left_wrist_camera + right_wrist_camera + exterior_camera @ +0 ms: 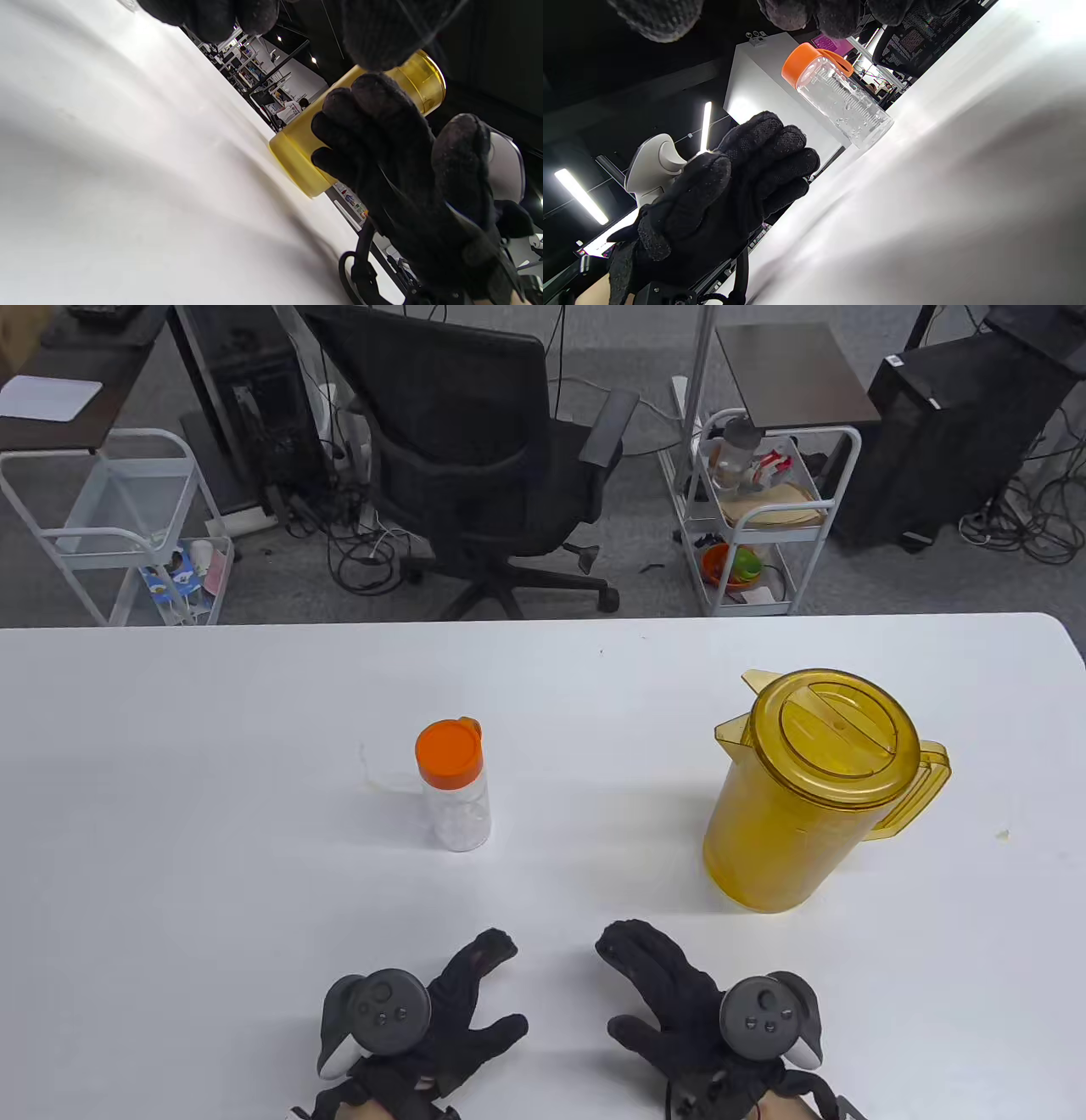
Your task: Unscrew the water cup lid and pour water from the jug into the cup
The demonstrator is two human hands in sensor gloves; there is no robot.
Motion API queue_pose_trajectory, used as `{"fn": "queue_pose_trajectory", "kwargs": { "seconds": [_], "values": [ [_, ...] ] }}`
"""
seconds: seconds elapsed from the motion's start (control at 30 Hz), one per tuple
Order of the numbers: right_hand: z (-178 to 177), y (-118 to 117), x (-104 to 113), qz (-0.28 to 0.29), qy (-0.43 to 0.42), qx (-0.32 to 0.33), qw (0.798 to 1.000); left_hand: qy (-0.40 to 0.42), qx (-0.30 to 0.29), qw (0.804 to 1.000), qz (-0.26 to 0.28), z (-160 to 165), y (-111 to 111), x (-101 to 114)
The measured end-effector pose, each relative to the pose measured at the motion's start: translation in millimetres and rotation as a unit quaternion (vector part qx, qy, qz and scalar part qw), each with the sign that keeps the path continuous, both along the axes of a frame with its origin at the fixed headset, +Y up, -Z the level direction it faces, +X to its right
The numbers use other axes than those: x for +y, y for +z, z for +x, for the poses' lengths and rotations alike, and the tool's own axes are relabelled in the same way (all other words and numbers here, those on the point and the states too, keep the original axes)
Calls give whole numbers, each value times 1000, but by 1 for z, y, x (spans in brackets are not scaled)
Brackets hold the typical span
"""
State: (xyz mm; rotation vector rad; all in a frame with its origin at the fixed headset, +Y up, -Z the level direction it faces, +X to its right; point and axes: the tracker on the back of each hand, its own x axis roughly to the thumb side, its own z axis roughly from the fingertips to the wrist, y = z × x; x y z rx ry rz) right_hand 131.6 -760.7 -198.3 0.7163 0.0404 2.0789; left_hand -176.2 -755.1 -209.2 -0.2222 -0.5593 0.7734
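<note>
A clear water cup [456, 806] with an orange screw lid [448, 750] stands upright near the table's middle; the right wrist view shows the cup [843, 106] too. An amber jug [806, 793] with its lid on stands to the right, handle pointing right; part of the jug [297, 156] appears in the left wrist view. My left hand [462, 1010] and right hand [653, 993] hover side by side near the table's front edge, fingers loosely extended, holding nothing. Both are well short of the cup and the jug.
The white table [212, 780] reaches to both sides. Beyond its far edge stand a black office chair [475, 466], a white cart [755, 517] with clutter and another cart [127, 526] on the left.
</note>
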Motion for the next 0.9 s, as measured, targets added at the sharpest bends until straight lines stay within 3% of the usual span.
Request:
{"fn": "queue_pose_trajectory", "kwargs": {
  "seconds": [0.6,0.8,0.9],
  "values": [
    [-2,-1,-1,-10,15,13,1000,-6,4,1000,-21,1,-1,-1],
    [-3,0,-1,-13,23,17,1000,1,37,999,-31,-4,-4,-2],
    [-4,0,-1,-12,26,20,999,7,84,995,-49,-10,-9,-4]
  ]
}}
